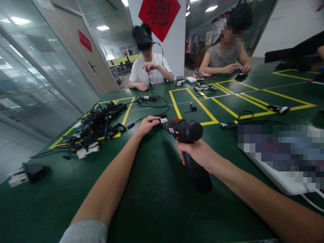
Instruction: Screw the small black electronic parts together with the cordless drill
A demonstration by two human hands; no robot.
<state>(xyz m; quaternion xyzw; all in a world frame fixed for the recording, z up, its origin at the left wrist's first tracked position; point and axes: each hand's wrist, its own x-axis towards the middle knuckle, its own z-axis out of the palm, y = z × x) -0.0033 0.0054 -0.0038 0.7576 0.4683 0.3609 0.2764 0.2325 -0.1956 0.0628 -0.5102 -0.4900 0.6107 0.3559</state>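
My right hand (pixel 194 152) is wrapped round the grip of a black cordless drill (pixel 186 131) with red accents. The drill points forward and left, its chuck close to a small black box with a white label (pixel 164 120). My left hand (pixel 148 125) presses its fingers on that box and steadies it on the table. The drill's nose partly covers the box, so I cannot make out where the bit touches. Beside my left hand lies a thin black cable with a plug (pixel 131 126).
A tangled heap of black cables (pixel 101 118) lies at left, with a black-and-white box (pixel 29 173) nearer. Small black parts (pixel 193 108) sit ahead on the green table (pixel 152 202). A white-edged device (pixel 283 185) stands at right. Two people (pixel 152 65) work across the table.
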